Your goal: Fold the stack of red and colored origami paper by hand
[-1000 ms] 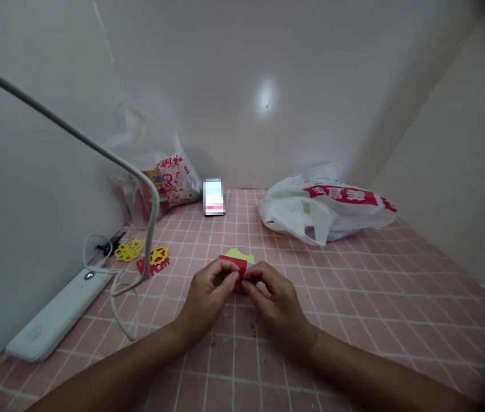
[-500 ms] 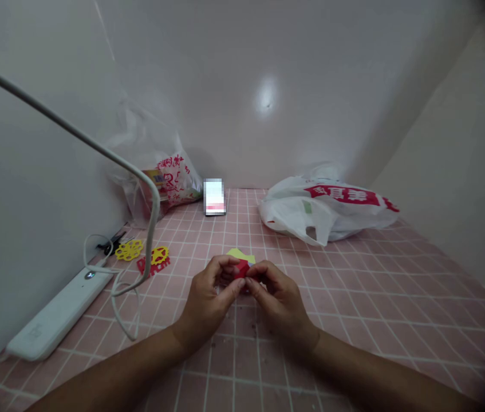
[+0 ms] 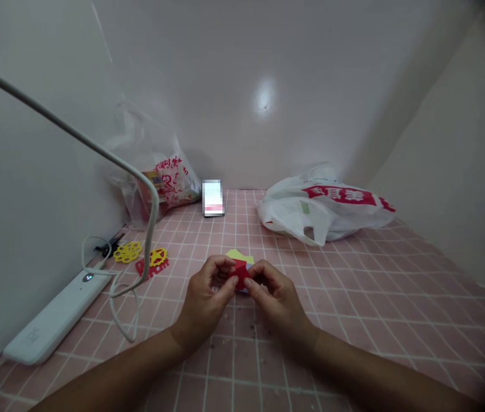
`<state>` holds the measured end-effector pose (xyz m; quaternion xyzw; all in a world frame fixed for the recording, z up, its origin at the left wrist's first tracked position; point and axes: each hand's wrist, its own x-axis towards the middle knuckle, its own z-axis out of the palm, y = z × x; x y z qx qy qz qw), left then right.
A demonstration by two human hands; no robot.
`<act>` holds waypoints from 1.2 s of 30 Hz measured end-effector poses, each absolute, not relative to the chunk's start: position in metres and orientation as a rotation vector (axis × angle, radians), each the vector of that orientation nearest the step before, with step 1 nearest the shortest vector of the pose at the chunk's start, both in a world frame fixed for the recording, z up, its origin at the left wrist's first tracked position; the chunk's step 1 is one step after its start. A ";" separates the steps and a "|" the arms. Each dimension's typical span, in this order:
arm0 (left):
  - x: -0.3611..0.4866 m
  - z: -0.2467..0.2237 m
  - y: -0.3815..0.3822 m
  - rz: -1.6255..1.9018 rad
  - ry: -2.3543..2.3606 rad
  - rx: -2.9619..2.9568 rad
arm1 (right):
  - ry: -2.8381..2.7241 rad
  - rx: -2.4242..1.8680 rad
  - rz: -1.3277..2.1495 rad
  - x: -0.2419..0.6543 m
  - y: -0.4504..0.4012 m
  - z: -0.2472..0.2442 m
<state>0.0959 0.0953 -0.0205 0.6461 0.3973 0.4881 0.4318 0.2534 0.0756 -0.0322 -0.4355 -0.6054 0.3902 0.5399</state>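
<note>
Between my two hands is a small red piece, perhaps paper (image 3: 239, 271), held just above the table. My left hand (image 3: 208, 294) pinches its left side with thumb and fingers. On its right side, my right hand (image 3: 280, 297) grips the edge between thumb and fingertips. Behind and under the red piece lies a yellow piece (image 3: 234, 253), with a bit of pale lilac showing beside it. The fingers hide part of these pieces.
A white power strip (image 3: 57, 317) and looping cable (image 3: 153, 229) lie at left, near yellow cut-outs (image 3: 127, 252) and red lettering (image 3: 143, 269). Behind stand a plastic bag (image 3: 173, 180), a lit phone (image 3: 213, 198) and another white bag (image 3: 294, 214) on the pink tiled surface (image 3: 375, 320).
My left thumb has shifted slightly left, away from my right thumb, and more of the red piece shows between them. The whole view has moved slightly.
</note>
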 end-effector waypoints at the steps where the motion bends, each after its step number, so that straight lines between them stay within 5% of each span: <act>1: 0.096 -0.020 0.096 1.209 0.981 1.600 | -1.470 -1.042 0.895 0.254 0.076 -0.031; 14: 0.094 -0.027 0.104 1.103 0.855 1.419 | -1.672 -0.917 0.533 0.257 0.076 -0.028; 36: 0.094 -0.016 0.105 1.134 0.752 1.295 | -1.388 -0.974 1.008 0.258 0.080 -0.022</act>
